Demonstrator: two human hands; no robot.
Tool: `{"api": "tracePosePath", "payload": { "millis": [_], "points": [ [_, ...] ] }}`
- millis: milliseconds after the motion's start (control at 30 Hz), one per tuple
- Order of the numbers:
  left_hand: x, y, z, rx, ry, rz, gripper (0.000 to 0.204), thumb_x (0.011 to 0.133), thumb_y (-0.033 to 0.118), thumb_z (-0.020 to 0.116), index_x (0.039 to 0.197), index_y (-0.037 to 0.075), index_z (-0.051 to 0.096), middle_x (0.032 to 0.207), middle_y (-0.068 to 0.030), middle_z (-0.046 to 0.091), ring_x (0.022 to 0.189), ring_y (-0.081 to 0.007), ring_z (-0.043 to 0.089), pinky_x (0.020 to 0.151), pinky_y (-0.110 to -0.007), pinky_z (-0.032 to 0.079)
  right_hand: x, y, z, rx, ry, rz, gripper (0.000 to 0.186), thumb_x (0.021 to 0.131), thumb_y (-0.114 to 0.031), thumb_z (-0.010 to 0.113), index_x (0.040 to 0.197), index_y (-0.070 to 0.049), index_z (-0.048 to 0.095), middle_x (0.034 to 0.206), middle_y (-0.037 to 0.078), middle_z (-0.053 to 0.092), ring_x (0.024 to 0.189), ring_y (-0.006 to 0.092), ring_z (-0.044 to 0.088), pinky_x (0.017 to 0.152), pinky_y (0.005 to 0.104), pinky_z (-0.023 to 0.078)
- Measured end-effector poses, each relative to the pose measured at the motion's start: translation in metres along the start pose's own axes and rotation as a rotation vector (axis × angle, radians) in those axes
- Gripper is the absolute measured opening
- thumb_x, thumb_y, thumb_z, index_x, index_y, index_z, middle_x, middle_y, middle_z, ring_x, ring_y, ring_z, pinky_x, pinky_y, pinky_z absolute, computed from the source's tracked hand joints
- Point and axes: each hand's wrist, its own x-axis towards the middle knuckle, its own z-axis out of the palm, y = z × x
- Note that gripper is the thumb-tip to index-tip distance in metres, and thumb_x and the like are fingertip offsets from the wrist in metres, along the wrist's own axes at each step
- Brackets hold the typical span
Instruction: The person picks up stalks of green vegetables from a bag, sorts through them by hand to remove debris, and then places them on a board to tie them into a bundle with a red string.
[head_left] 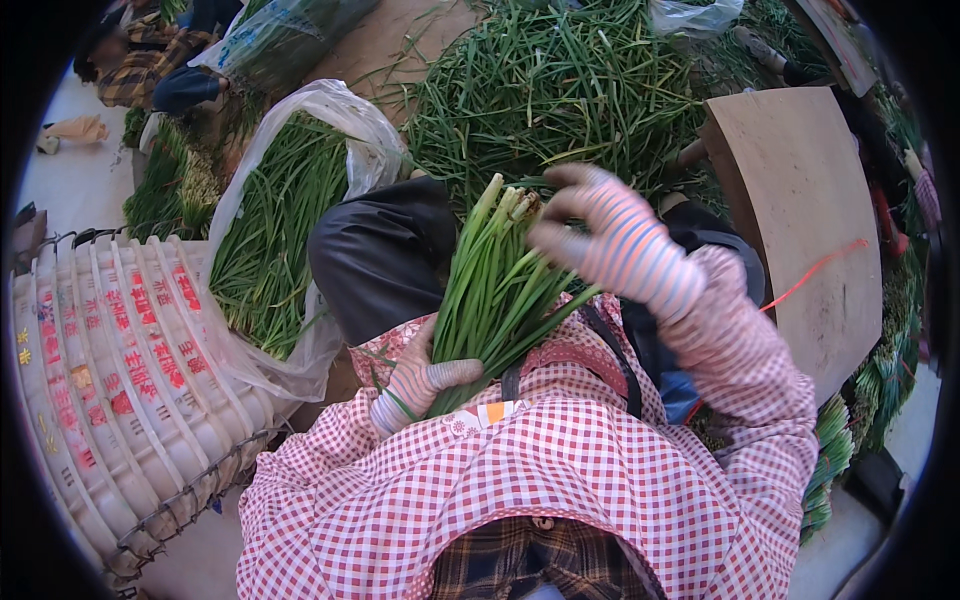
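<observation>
A bunch of garlic chives [490, 285] lies slanted over my lap, its pale cut ends pointing up and away from me. My left hand [420, 378], in a striped knit glove, is wrapped round the leafy lower part of the bunch. Just right of the pale ends is my right hand [610, 235], in a matching glove. It is blurred, with thumb and fingers apart and nothing seen between them. Whether its fingertips touch the stems, I cannot tell.
A big heap of loose chives [560, 90] spreads ahead of me. On the left stand a clear plastic bag of chives [285, 220] and a white ribbed basket [130, 360]. A curved board [800, 220] with an orange string is at right. Another person [150, 70] sits far left.
</observation>
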Motion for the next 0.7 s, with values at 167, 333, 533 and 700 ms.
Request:
{"api": "tracePosePath", "payload": {
  "millis": [167,333,533,700],
  "points": [
    [0.006,-0.01,-0.002,0.034,0.016,0.085,0.076,0.072,-0.002,0.078,0.139,0.002,0.042,0.129,-0.0164,0.058,0.117,-0.0269,0.058,0.102,-0.04,0.047,-0.011,-0.003,0.025,-0.019,0.001,0.277,0.061,0.063,-0.041,0.085,0.097,0.006,0.064,0.131,0.026,0.05,0.119,0.0399,0.051,0.1,0.0406,0.044],
    [0.007,-0.015,-0.002,0.123,0.042,0.144,0.083,0.069,0.003,0.084,0.14,0.003,0.04,0.129,-0.0136,0.058,0.118,-0.0246,0.057,0.103,-0.039,0.045,-0.015,-0.005,0.027,-0.033,0.066,0.346,0.072,0.057,-0.041,0.088,0.103,0.006,0.06,0.124,0.024,0.052,0.114,0.0374,0.054,0.097,0.0402,0.045],
    [0.005,-0.019,-0.001,0.136,0.038,0.203,0.087,0.068,0.006,0.086,0.141,0.003,0.038,0.128,-0.0117,0.058,0.117,-0.0227,0.057,0.101,-0.037,0.045,-0.012,-0.008,0.019,0.147,-0.109,0.383,0.071,0.062,-0.035,0.087,0.113,0.007,0.062,0.109,0.019,0.058,0.093,0.028,0.063,0.079,0.0337,0.054],
    [0.005,-0.026,-0.009,0.182,0.017,0.267,0.085,0.068,0.005,0.085,0.14,0.008,0.04,0.129,-0.0106,0.057,0.117,-0.0226,0.057,0.102,-0.039,0.045,-0.008,-0.013,0.017,0.124,-0.142,0.386,0.069,0.063,-0.04,0.084,0.114,0.003,0.064,0.11,0.019,0.059,0.098,0.0303,0.063,0.084,0.0361,0.053]
  ]
}}
